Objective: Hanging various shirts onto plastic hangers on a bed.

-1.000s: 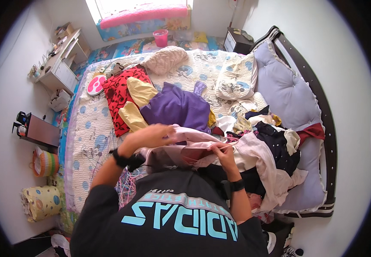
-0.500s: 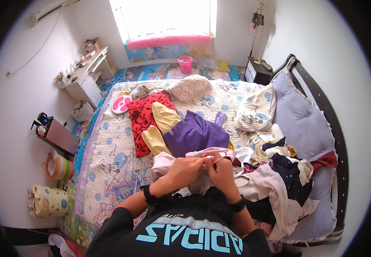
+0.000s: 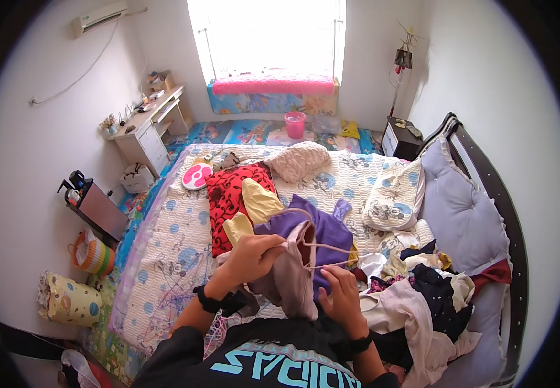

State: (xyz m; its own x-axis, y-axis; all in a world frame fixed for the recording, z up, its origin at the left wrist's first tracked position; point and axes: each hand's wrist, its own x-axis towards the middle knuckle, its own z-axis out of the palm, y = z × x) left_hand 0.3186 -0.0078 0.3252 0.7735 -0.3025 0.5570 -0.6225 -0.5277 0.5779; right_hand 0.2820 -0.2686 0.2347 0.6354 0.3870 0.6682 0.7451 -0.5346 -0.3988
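Note:
A dusty-pink garment [image 3: 290, 271] with a long drawstring cord hangs in front of my chest, its opening facing right. My left hand [image 3: 254, 258] is closed on the edge of that garment beside the opening. Loops of the cord [image 3: 332, 248] stick out toward the right. At the lower strand of cord, my right hand [image 3: 343, 294] has its thumb and fingers apart, with the fingertips close to the cord. Beyond the garment lies purple clothing [image 3: 332, 226] with pale yellow parts [image 3: 260, 199], partly on a red cushion with black patterns [image 3: 222, 189].
A pile of mixed clothes [image 3: 432, 291] lies on the bed's right side by grey-blue headboard cushions [image 3: 458, 187]. Thin coloured strings [image 3: 180, 304] are scattered at left. A pink round scale-like object [image 3: 197, 176] and a rumpled beige pillow [image 3: 301, 160] lie farther back.
The pink garment has been raised and its opening spread, with cord loops now visible. My hands, together before, have moved apart; the right one has gone down and right. The view has tilted upward.

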